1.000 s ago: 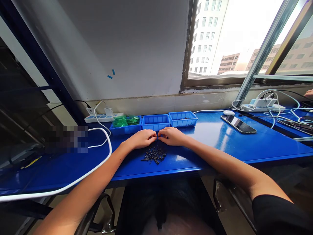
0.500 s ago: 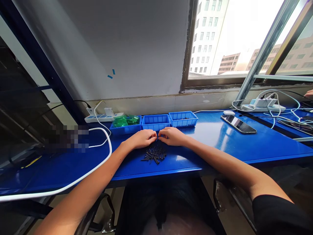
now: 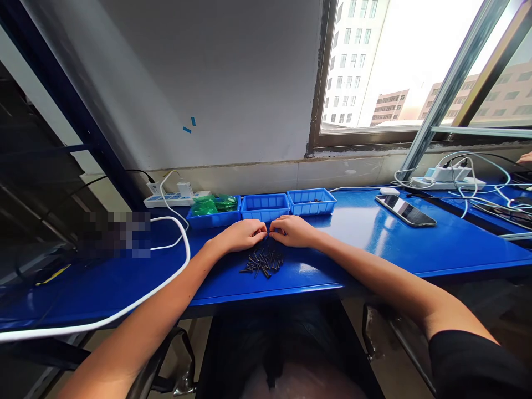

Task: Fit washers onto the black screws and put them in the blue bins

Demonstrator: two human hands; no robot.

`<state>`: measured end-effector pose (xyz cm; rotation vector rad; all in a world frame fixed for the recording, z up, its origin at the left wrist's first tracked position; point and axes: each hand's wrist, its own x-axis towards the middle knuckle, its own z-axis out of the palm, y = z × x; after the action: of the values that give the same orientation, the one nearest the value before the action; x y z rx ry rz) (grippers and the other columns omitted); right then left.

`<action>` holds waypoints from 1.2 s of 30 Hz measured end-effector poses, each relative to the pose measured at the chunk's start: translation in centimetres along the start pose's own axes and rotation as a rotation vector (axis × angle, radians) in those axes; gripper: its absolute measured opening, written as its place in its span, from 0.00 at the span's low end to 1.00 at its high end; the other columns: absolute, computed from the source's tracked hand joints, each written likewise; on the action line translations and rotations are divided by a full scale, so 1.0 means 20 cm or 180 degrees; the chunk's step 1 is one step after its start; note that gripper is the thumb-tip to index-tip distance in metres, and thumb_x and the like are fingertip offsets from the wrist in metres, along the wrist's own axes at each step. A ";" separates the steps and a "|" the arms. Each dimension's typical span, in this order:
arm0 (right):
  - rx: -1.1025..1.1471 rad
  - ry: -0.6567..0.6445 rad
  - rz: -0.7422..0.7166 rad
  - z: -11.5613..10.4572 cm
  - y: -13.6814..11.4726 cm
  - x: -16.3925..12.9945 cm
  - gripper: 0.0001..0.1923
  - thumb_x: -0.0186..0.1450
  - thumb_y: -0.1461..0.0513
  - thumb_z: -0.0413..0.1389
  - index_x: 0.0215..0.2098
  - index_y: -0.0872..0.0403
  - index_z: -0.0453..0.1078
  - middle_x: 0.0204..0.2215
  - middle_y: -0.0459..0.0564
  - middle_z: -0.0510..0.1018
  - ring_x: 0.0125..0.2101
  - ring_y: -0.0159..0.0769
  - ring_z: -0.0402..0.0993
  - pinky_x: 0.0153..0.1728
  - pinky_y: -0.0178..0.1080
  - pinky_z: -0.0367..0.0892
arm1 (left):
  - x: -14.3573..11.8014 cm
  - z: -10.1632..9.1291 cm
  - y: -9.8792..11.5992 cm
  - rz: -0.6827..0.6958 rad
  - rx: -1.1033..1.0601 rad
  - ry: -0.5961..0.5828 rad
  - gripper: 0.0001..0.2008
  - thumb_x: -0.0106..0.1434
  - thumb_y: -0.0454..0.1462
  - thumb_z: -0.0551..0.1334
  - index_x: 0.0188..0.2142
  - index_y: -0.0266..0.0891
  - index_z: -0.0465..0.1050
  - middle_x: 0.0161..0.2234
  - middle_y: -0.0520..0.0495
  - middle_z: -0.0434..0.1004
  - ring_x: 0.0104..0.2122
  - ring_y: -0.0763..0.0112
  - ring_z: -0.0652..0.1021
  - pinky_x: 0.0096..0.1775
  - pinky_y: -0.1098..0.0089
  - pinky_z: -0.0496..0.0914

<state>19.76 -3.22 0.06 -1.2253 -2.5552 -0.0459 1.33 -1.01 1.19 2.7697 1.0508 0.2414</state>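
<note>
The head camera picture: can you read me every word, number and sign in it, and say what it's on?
No text can be read.
Left power strip and right power strip: any markings are too small to read.
Smartphone: no readable text on its screen.
Middle blue bin: no readable label.
Black screws: too small to tell.

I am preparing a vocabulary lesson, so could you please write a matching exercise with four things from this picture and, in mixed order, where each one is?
Things:
1. Screws
2. Phone
3. Blue boxes
4. Window

Places:
A. In a row beyond the left hand and right hand
B. In the wall, upper right
C. In a loose pile, nearer than both hands
D. Flat on the table, right of the boxes

Pairs: 1-C, 2-D, 3-A, 4-B
</note>
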 end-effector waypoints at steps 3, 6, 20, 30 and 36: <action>0.0009 -0.0004 0.0021 0.00 0.00 0.00 0.07 0.62 0.63 0.52 0.33 0.57 0.72 0.30 0.50 0.76 0.31 0.32 0.69 0.30 0.32 0.55 | 0.00 0.00 0.00 -0.0014 0.0002 -0.0019 0.10 0.61 0.39 0.50 0.31 0.38 0.68 0.28 0.49 0.73 0.28 0.69 0.71 0.30 0.71 0.62; 0.0030 0.0007 0.0036 0.00 0.00 0.00 0.07 0.63 0.63 0.52 0.33 0.57 0.72 0.30 0.50 0.76 0.31 0.32 0.69 0.31 0.32 0.55 | 0.00 0.00 0.00 -0.0009 0.0024 -0.0015 0.10 0.61 0.39 0.50 0.31 0.39 0.68 0.28 0.49 0.73 0.28 0.69 0.71 0.30 0.71 0.62; 0.0037 -0.0039 0.0080 -0.01 -0.01 -0.01 0.07 0.62 0.63 0.53 0.34 0.56 0.73 0.29 0.49 0.75 0.30 0.31 0.67 0.29 0.32 0.54 | -0.01 -0.01 0.00 -0.0102 -0.0012 -0.0069 0.09 0.61 0.39 0.51 0.32 0.39 0.68 0.29 0.49 0.73 0.28 0.69 0.71 0.30 0.71 0.62; 0.0073 -0.0087 0.0046 -0.01 0.00 -0.01 0.06 0.61 0.64 0.54 0.33 0.56 0.73 0.25 0.46 0.72 0.28 0.30 0.65 0.28 0.32 0.53 | -0.01 -0.01 0.00 -0.0097 -0.0148 -0.0157 0.07 0.59 0.39 0.54 0.33 0.39 0.68 0.29 0.50 0.71 0.27 0.70 0.70 0.29 0.72 0.62; 0.0084 -0.0143 0.0035 -0.01 0.00 0.00 0.06 0.62 0.62 0.54 0.33 0.56 0.72 0.26 0.46 0.71 0.29 0.30 0.64 0.28 0.31 0.52 | 0.00 0.00 -0.01 -0.0105 -0.0157 -0.0201 0.05 0.59 0.37 0.54 0.31 0.38 0.66 0.28 0.50 0.70 0.27 0.71 0.70 0.29 0.72 0.62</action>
<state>19.87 -3.26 0.24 -1.2442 -2.5788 0.0180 1.12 -0.85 1.21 2.6953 1.0597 0.1722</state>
